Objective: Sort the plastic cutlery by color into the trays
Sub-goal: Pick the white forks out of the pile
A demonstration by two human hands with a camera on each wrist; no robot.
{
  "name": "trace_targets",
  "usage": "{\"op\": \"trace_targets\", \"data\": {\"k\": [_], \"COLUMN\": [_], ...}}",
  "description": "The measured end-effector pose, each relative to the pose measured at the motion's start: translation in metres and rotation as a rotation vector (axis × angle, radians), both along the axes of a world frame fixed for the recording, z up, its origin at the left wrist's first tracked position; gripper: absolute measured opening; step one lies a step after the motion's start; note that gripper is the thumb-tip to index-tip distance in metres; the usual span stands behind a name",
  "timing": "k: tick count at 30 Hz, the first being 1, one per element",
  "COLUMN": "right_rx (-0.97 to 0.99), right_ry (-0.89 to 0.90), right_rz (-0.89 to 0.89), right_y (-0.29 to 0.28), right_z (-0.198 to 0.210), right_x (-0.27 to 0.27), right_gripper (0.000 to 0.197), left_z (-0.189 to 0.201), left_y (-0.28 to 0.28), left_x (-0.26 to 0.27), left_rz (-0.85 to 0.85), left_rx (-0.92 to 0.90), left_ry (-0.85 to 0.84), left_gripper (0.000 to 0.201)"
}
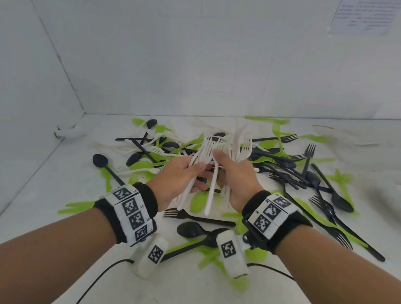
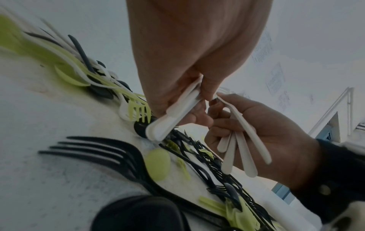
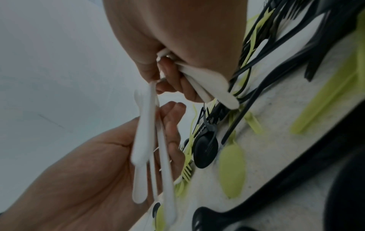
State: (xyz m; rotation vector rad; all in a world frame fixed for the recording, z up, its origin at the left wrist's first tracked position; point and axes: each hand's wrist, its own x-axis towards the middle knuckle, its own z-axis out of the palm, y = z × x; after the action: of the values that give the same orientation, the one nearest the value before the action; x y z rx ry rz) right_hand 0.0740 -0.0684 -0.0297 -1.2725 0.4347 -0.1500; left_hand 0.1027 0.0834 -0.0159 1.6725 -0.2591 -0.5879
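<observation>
Both hands are up over the table (image 1: 42, 184), each full of white cutlery. The left hand (image 1: 179, 177) has its fingers curled round a fan of white forks (image 1: 204, 157), tines toward twelve o'clock. The right hand (image 1: 236, 178), touching it at three o'clock, grips another white bundle (image 1: 241, 141). Below, from nine to three o'clock, sprawls the mixed heap (image 1: 279, 165) of black, green and white pieces
</observation>
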Motion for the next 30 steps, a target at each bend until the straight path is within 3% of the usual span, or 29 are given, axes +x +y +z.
{"op": "trace_targets", "data": {"k": [7, 15, 20, 26, 28, 30], "right_rx": [-0.068, 0.009, 0.07, 0.19, 0.227, 0.251], "right_ry": [0.033, 0.139, 0.15, 0.134, 0.089, 0.063], "right_rz": [-0.05, -0.25, -0.221, -0.183, -0.18, -0.163], "right_y": [0.003, -0.017, 0.001, -0.002, -0.01, -0.016], "right_z": [-0.002, 0.003, 0.008, 0.006, 0.0, -0.006], "right_x": [0.005, 0.012, 0.015, 0.012, 0.01, 0.008], "right_gripper": [0.019, 0.022, 0.022, 0.013, 0.022, 0.029], "left_z": [-0.003, -0.002, -0.002, -0.012, -0.01, -0.007], "left_y": [0.005, 0.029, 0.018, 0.012, 0.012, 0.012], "left_x": [0.002, 0.015, 0.01, 0.019, 0.02, 0.02], "left_rz": [0.025, 0.243, 0.019, 0.024, 0.042, 0.066], "left_rx": [0.017, 0.202, 0.389, 0.385, 0.322, 0.177], "left_ry": [-0.06, -0.513, -0.716, -0.656, -0.521, -0.27], "left_gripper": [0.019, 0.023, 0.034, 0.011, 0.012, 0.016]}}
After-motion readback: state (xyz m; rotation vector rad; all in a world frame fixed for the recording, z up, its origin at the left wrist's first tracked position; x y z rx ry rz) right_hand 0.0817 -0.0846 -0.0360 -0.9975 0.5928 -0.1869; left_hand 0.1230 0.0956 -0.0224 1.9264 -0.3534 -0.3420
